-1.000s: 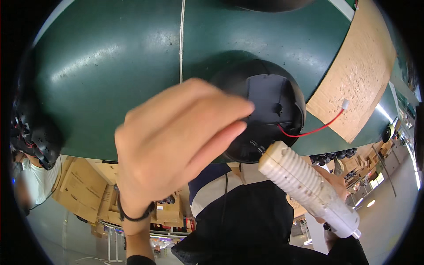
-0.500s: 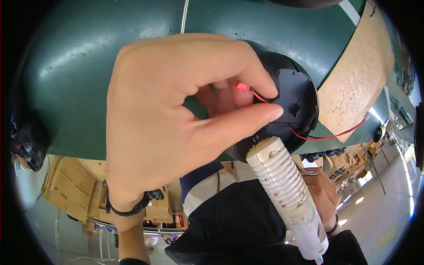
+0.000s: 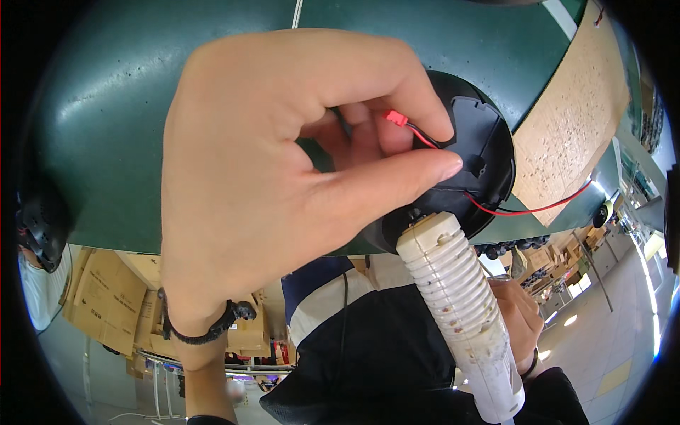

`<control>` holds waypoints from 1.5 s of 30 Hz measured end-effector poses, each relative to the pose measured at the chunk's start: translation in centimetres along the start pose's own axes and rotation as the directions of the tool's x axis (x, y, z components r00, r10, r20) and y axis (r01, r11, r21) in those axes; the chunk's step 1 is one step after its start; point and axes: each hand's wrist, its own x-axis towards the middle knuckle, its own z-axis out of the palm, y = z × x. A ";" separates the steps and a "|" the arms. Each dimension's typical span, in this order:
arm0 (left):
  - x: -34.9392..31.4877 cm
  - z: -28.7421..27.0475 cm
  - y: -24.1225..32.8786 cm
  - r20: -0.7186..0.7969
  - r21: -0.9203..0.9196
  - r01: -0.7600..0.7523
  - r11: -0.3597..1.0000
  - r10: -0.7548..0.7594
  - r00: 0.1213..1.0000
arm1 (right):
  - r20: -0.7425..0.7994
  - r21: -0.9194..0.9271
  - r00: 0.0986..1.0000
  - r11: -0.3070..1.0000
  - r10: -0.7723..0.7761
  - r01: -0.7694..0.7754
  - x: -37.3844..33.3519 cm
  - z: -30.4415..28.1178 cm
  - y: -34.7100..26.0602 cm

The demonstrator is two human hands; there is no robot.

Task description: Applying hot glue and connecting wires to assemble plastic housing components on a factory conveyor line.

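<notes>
The left hand [image 3: 283,163] has thumb and forefinger nearly together, pinching a thin wire [image 3: 423,137], its red plug [image 3: 395,118] sitting inside the curl of the fingers. Just under and right of those fingertips, the black shell [image 3: 492,145] lies on the green tabletop [image 3: 120,149]. The right hand [image 3: 517,319] is partly behind a ribbed white tool [image 3: 453,297]; I can't tell its grip.

Red connector [image 3: 396,118] now visible amid the left fingers [image 3: 423,95], unlike a second ago
</notes>
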 end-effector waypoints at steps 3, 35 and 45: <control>0.3 -0.4 0.3 0.108 0.175 0.044 0.984 -0.064 0.992 | -0.019 -0.001 1.000 1.000 0.010 -0.011 0.0 0.2 -0.2; -6.3 -1.6 0.6 0.158 -0.047 0.158 0.986 -0.149 0.976 | 0.011 0.100 0.997 0.992 0.081 -0.082 -0.5 1.1 0.5; -0.5 -2.7 3.4 0.216 0.361 -0.047 0.932 -0.035 0.976 | -0.028 0.044 0.995 0.994 0.098 -0.097 -1.4 -1.7 -0.7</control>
